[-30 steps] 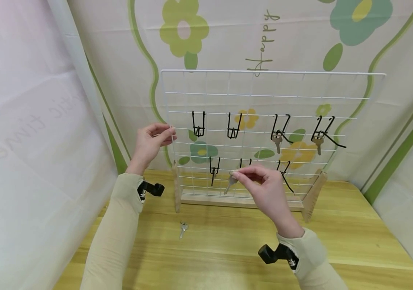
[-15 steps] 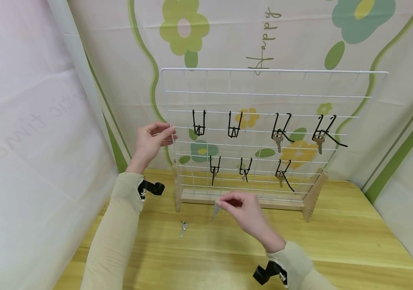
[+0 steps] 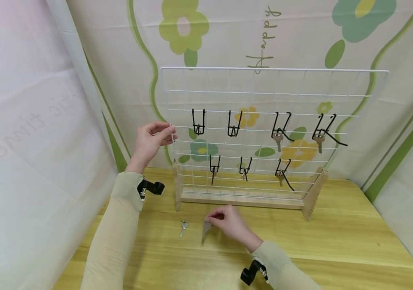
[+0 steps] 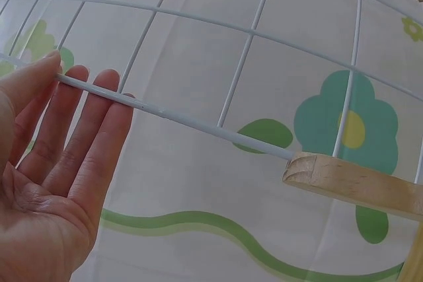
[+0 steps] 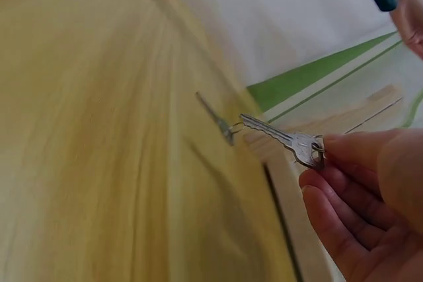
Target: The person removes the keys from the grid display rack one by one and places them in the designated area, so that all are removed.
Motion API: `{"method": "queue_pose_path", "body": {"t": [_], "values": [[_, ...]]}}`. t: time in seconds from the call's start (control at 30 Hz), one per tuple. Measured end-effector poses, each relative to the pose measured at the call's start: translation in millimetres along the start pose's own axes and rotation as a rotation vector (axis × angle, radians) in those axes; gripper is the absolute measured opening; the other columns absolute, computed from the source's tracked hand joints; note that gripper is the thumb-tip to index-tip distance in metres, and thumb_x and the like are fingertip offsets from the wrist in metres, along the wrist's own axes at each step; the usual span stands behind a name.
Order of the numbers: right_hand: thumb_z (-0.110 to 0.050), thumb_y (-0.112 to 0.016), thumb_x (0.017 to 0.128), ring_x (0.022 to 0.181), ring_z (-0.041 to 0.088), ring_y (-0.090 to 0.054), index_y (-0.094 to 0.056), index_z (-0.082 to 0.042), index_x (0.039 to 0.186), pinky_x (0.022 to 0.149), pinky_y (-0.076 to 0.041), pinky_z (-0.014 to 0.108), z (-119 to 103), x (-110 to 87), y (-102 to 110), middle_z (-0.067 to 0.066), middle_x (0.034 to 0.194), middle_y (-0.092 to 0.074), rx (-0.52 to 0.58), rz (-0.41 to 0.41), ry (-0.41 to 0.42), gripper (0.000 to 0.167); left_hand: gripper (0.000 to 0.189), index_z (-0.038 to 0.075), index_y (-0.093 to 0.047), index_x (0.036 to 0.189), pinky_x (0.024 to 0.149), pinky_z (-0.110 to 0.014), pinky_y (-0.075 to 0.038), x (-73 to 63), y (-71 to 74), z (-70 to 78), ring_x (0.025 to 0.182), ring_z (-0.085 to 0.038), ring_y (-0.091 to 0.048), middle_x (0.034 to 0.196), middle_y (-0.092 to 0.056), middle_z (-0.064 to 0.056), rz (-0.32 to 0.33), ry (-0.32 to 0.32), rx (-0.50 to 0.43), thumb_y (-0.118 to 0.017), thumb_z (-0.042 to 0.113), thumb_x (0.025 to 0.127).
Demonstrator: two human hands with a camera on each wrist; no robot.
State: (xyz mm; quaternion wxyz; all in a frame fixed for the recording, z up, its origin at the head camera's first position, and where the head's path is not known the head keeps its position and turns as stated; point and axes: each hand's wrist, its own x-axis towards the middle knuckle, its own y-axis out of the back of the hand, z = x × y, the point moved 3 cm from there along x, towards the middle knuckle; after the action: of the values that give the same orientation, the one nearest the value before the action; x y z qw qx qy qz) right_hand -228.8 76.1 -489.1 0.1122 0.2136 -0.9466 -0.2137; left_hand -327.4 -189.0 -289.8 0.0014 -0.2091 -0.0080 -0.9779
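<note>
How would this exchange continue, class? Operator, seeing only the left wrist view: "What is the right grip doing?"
Observer: The right grip pinches a silver-coloured key at its ring end.
Operator: Is anything lying loose nearby?
Observer: Yes, a second key lies on the table, left of the pinched one in the head view.
Operator: Does any other hang outside my sight?
Observer: Yes, the head view shows a third key on the upper row's far-right hook.
</note>
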Motion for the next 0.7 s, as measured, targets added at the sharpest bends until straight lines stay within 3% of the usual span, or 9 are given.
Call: {"method": "queue_pose_path", "body": {"t": [0.3,0.47,0.7], "values": [[-0.019,-0.076,0.095,0.07,0.015,-0.066,-0.079,-0.014,0.095,0.057,-0.057,0.026,23.5,13.6,-15.7,-0.01,0.083,-0.071,-0.067,-0.037,-0.009,0.005,0.021,0.002,-0.074,0.107,0.076,-0.034,-0.063,0.8,0.3,-0.7,0.084,-0.023,-0.075,0.101,-0.075,-0.013,0.001,-0.005,-0.006,-0.077,0.018,0.094],[-0.021,-0.077,0.094,0.072,0.007,-0.064,-0.079,-0.015,0.094,0.064,-0.056,0.025,28.0,19.7,-21.7,-0.014,0.082,-0.07,-0.131,-0.023,-0.016,0.006,0.022,0.002,-0.073,0.107,0.076,-0.035,-0.063,0.7,0.1,-0.4,0.085,-0.025,-0.075,0.101,-0.075,-0.014,0.003,-0.001,-0.003,-0.078,0.019,0.093],[-0.018,-0.078,0.093,0.072,0.005,-0.063,-0.079,-0.012,0.093,0.066,-0.056,0.025,27.3,25.1,-26.4,-0.014,0.081,-0.069,-0.167,-0.006,-0.018,0.006,0.022,0.001,-0.073,0.108,0.077,-0.035,-0.062,0.5,0.3,0.1,0.087,-0.028,-0.075,0.101,-0.075,-0.014,0.004,0.002,0.001,-0.077,0.018,0.094]]}}
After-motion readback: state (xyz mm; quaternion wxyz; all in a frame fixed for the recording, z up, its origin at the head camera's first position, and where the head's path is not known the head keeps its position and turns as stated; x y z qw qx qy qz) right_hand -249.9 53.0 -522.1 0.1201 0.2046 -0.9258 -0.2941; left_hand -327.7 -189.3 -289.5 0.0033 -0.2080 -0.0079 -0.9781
